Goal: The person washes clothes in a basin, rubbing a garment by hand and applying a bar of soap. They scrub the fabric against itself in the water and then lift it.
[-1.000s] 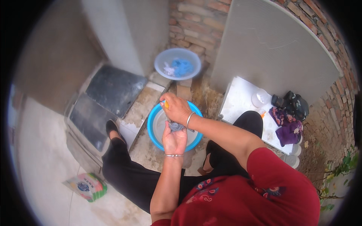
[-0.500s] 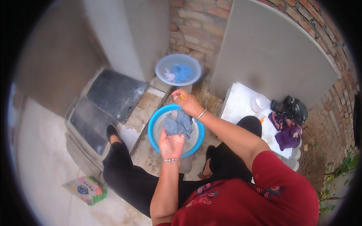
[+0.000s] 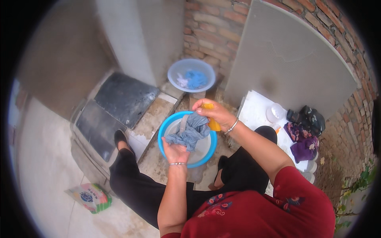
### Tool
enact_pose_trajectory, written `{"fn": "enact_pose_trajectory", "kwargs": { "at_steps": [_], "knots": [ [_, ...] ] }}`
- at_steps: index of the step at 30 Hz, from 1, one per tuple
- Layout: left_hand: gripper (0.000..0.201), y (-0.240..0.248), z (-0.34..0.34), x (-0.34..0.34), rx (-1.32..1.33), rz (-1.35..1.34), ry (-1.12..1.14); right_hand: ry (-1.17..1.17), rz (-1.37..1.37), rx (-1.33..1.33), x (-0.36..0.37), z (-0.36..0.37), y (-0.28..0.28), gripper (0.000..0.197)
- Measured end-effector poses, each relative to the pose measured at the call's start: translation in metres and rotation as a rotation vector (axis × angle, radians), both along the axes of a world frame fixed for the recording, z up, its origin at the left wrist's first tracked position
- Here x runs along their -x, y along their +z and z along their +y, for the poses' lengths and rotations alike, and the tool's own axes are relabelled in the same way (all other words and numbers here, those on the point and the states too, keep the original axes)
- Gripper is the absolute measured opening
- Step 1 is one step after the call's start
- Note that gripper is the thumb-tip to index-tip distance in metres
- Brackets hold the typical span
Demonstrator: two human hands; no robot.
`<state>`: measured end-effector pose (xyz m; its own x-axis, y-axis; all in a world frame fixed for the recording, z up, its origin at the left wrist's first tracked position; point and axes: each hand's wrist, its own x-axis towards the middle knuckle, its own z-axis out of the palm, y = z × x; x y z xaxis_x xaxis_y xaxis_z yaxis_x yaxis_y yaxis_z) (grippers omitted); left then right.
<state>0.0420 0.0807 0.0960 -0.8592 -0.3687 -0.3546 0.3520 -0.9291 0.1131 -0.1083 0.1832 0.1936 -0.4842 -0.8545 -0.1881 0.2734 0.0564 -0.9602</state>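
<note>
Over a blue-rimmed basin (image 3: 162, 139) between my feet, my left hand (image 3: 176, 153) grips a wet grey-blue cloth garment (image 3: 191, 133) from below, thumb over its near edge. A paler strip shows along its left side. My right hand (image 3: 222, 115), at the upper right of the garment, is closed on a yellow bar of soap (image 3: 214, 125), which reaches down beside the cloth. Its fingertips are close to the cloth's top edge; whether they also pinch it I cannot tell. Whitish water shows in the basin around the garment.
Beyond stands a pale blue basin (image 3: 173, 81) with blue and white cloths. A white board (image 3: 250, 109) at right bears a round white container (image 3: 274, 113) and dark and purple cloths (image 3: 304, 149). A detergent bag (image 3: 92, 197) lies lower left. Dark slabs (image 3: 125, 95) lie left.
My right hand has come down and turned, bringing the soap into fuller view beside the garment. The garment is spread wider, and my left hand has shifted slightly left.
</note>
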Motion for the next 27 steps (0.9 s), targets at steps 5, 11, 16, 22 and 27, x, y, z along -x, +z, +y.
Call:
{"fn": "enact_pose_trajectory", "kwargs": {
  "at_steps": [5,11,16,22,27],
  "knots": [
    [0.076,-0.004,0.019,0.006,-0.098,-0.176,-0.008,-0.082,-0.111,0.164,-0.024,-0.011,0.019,0.016],
    [0.067,0.013,0.011,0.009,0.088,0.068,0.082,-0.115,-0.11,0.006,-0.067,-0.011,-0.014,0.015],
    [0.055,0.017,0.009,0.006,0.059,0.19,0.112,-0.338,1.023,-0.004,-0.067,-0.014,0.003,0.017],
    [0.051,0.011,0.024,0.005,0.084,0.288,0.03,0.229,1.529,-0.142,-0.084,-0.038,-0.022,0.013],
    [0.047,0.022,0.027,0.01,0.052,0.06,-0.067,-0.197,1.295,-0.252,-0.05,-0.061,-0.031,0.012]
  ]
}}
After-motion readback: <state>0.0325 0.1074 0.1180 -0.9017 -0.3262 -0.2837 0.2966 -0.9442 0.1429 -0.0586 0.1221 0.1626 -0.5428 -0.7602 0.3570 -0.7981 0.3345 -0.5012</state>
